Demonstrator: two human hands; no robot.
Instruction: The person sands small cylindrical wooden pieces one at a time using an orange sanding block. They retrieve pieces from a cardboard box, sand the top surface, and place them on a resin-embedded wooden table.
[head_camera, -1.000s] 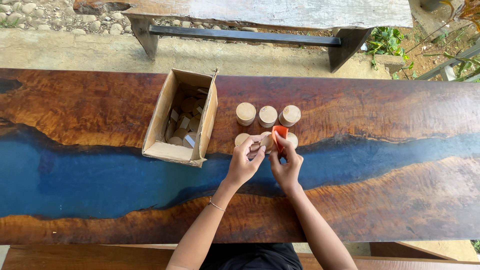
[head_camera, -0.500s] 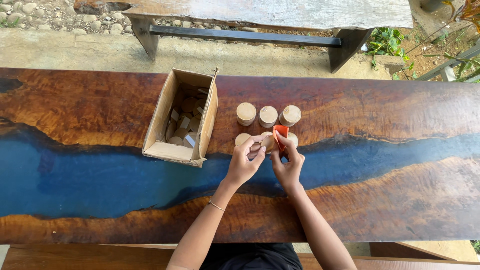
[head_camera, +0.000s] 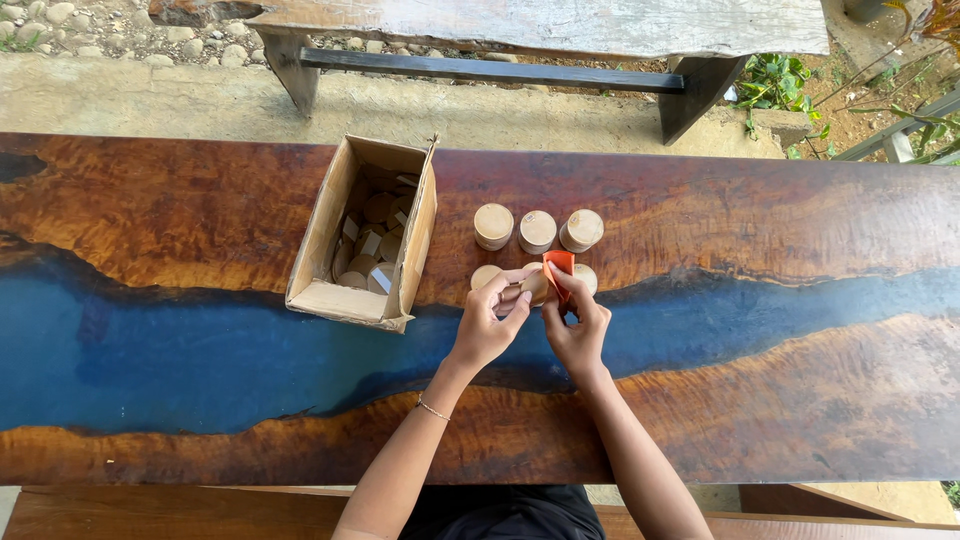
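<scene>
Long wood-and-blue-resin table (head_camera: 200, 340) filled view, long axis running 9 to 3 o'clock. Open cardboard box (head_camera: 362, 234) of wooden rounds sat at 10 o'clock from hands. Row of three wooden cylinders (head_camera: 537, 230) stood upright at 12 o'clock. Left hand (head_camera: 487, 325) pinched small wooden cylinder (head_camera: 533, 287) at table middle, axis tilted toward 2 o'clock. Right hand (head_camera: 575, 325) closed on orange scraper (head_camera: 558, 272), blade up toward 12, touching cylinder.

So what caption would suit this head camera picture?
Both hands, left hand and right hand, hold a wooden cylinder and orange scraper beside an open cardboard box.
</scene>
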